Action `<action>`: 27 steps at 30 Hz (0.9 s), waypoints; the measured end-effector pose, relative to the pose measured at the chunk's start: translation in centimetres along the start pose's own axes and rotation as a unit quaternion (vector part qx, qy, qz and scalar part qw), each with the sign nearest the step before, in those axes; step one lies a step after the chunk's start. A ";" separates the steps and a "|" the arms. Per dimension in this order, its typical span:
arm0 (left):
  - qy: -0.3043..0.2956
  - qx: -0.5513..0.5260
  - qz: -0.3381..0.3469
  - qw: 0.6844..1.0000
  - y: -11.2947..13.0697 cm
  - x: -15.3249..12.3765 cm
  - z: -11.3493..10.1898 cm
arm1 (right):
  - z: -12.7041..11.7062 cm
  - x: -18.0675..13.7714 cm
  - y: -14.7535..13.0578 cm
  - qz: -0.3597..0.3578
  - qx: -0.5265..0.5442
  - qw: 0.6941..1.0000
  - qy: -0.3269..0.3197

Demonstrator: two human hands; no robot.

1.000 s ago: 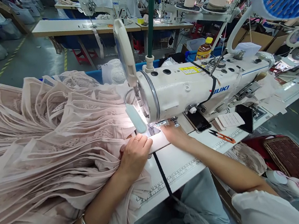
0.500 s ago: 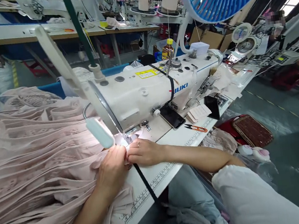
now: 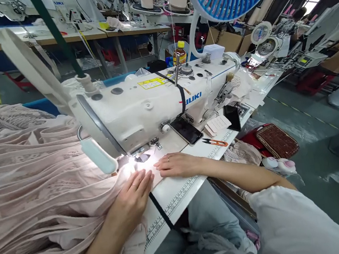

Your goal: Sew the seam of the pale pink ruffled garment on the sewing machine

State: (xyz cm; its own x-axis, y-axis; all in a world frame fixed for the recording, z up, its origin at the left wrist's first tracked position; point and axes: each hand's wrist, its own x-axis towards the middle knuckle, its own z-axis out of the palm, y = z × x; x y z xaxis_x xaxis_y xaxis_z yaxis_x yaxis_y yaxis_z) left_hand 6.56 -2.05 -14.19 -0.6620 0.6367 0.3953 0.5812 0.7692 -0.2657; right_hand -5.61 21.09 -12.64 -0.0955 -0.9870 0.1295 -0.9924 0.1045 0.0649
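Head view gave me the left hand (image 3: 132,198) at seven o'clock of my screen, palm down, its fingers extended nearly straight and close together toward two o'clock, in line with the forearm. I had the right hand (image 3: 174,166) palm down as well, flatter, its fingers aimed at nine o'clock, a ring on one of them and the forearm running back toward a white sleeve (image 3: 297,218) at four o'clock. The two were near each other but apart, with pale pink cloth (image 3: 156,181) between them on the counter (image 3: 178,194). The fingertips lay on or at that cloth; I couldn't tell whether either hand pinched it. Pink garments (image 3: 32,174) were heaped at nine o'clock from the left hand. I saw the sewing machine (image 3: 144,101) at eleven o'clock from the right hand, glare washing out its needle area, a phone (image 3: 187,129) at one and orange-handled snips (image 3: 215,142) at two.
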 end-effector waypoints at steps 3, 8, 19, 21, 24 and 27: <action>-0.061 0.058 -0.053 0.995 0.7 0.3 -0.3 | 0.3 -1.1 -1.1 0.049 0.018 0.998 0.040; -0.116 0.065 -0.117 0.984 0.5 0.2 -1.6 | -2.3 -6.0 0.0 0.327 -0.032 0.938 0.112; -0.100 0.016 -0.105 0.989 0.5 1.2 -0.6 | -6.0 -11.5 4.2 0.618 -0.186 0.764 -0.006; -0.097 -0.008 -0.133 0.986 0.4 0.3 0.4 | -6.1 -11.1 4.0 0.618 -0.181 0.765 -0.016; -0.107 -0.017 -0.180 0.978 0.5 -0.7 0.8 | -6.3 -10.6 3.9 0.630 -0.173 0.757 -0.024; -0.108 -0.009 -0.153 0.982 0.4 -0.5 -0.2 | -6.8 -10.6 4.1 0.637 -0.169 0.752 -0.024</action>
State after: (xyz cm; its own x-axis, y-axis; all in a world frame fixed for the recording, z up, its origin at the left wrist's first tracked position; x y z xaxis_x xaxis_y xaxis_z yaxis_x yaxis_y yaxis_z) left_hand 7.24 -2.07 -14.31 -0.8908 0.3737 0.2586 0.3460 0.9266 -0.1473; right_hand -8.15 32.84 -7.01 -0.9625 -0.0621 0.2642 -0.0176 0.9857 0.1675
